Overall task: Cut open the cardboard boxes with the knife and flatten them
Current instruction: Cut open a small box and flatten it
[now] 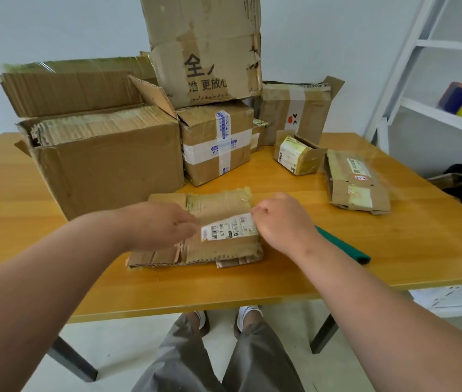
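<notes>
Left hand (164, 224) rests on the flattened box (195, 230), fingers extended over its top. Right hand (277, 222) grips the box's right edge, fingers curled. Green-handled knife (345, 246) lies right of this box. Unopened boxes (215, 142) stand behind it on the table (393, 250).

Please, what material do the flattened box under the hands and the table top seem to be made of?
Flattened box: plain brown corrugated cardboard, matte; the fluted ribs show at its torn edges, and a glossy white paper label sits on top. Table top: looks like orange-yellow wood-grain laminate or varnished wood, glossy; it reflects light near the far right corner.
</notes>
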